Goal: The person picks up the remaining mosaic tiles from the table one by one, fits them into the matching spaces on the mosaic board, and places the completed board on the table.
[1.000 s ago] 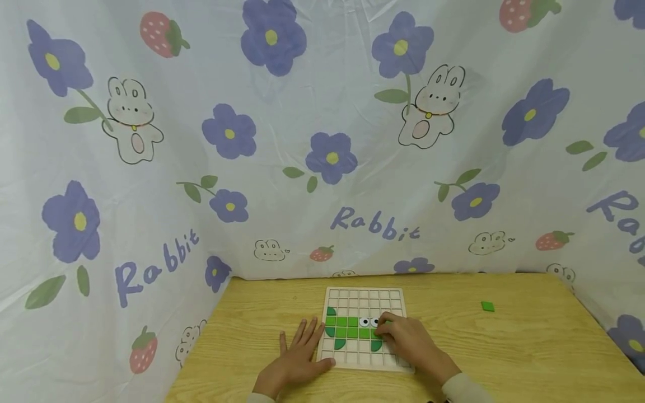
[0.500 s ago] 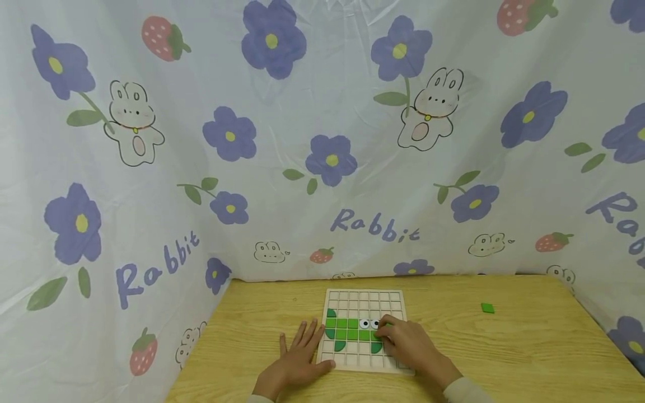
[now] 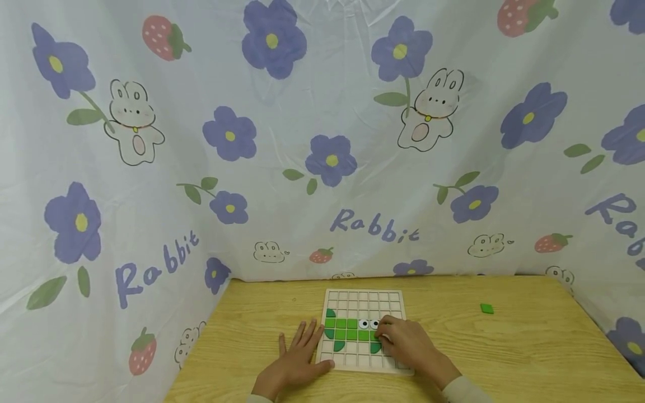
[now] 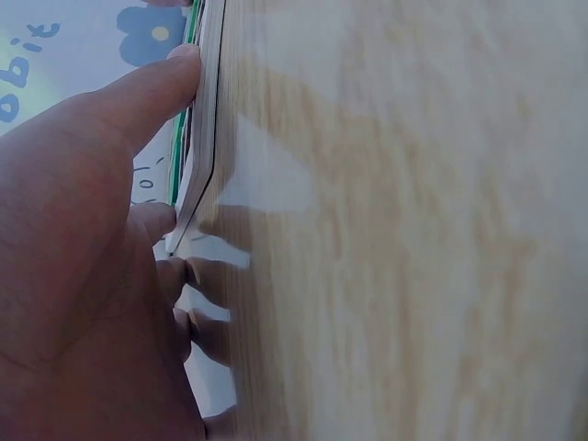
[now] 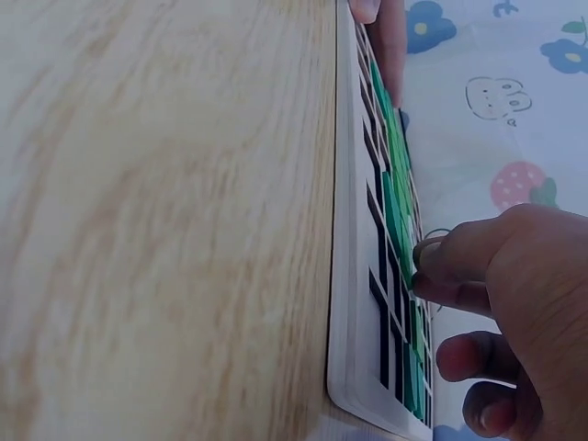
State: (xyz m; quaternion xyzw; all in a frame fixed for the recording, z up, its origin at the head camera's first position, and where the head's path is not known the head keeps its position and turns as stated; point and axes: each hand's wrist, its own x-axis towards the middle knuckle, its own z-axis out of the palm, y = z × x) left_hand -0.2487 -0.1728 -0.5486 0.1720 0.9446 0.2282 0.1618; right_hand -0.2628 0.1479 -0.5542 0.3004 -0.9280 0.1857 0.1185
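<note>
A pale wooden grid board (image 3: 353,361) lies on the table. Bright green square tiles (image 3: 341,334) form two rows in it, with dark green rounded pieces (image 3: 339,346) around them and two white eye pieces (image 3: 364,324) at the upper right of the rows. My left hand (image 3: 297,361) lies spread at the board's left edge, its thumb touching the near left corner. Over the board's right side, my right hand (image 3: 410,341) has thumb and index finger pinched at a green tile (image 3: 374,334) below the eyes. The fingers hide part of that tile and the cells beside it.
A single green tile (image 3: 486,308) lies on the wooden table (image 3: 529,352), well to the right of the board. A white curtain (image 3: 292,212) printed with flowers and rabbits hangs behind the table and along its sides.
The head view has tilted very slightly. Both hands, the board and its pieces keep their places.
</note>
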